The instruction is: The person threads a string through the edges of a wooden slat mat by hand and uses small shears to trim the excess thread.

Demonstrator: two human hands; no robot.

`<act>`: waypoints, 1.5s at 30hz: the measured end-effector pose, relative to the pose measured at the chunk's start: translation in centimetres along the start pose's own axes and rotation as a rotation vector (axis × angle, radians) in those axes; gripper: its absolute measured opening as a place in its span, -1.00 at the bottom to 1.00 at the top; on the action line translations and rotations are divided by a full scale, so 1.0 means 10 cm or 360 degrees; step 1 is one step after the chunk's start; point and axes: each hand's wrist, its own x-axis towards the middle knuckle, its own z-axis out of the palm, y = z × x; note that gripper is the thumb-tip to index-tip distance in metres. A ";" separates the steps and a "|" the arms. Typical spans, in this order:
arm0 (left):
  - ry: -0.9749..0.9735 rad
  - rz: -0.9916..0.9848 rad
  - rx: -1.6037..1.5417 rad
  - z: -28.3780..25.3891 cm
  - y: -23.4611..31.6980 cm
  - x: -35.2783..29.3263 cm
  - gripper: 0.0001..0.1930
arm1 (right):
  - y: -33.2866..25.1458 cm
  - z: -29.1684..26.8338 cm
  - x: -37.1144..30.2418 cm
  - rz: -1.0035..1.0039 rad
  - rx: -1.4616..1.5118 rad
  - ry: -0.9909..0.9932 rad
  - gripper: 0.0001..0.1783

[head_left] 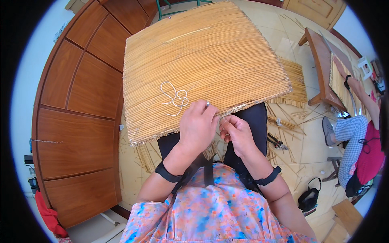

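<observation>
A large mat of straw-coloured reed stalks [202, 60] lies across my knees, its near edge toward me. My left hand [198, 125] rests over that edge with fingers bent down around it; a ring shows on one finger. Close beside it, my right hand [239, 133] pinches thumb and forefinger together at the edge. Whatever sits between those fingertips is too small to make out. A loose white cord [175, 99] lies in loops on the mat just beyond my left hand. Farther up, one paler stalk [188, 35] lies on the surface.
Wooden panelling [91, 89] stands close on the left. Loose stalks [285, 123], pruning shears [276, 141] and a black bag [310, 196] are on the floor to the right. Beyond them, another person [360, 141] works at a low wooden table [320, 60] with a smaller reed piece.
</observation>
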 end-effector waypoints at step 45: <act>0.0105 -0.1438 -0.2703 0.16 -0.25 -0.67 -0.77 | -0.08 0.08 -0.20 -0.0140 -0.0116 0.0031 -0.82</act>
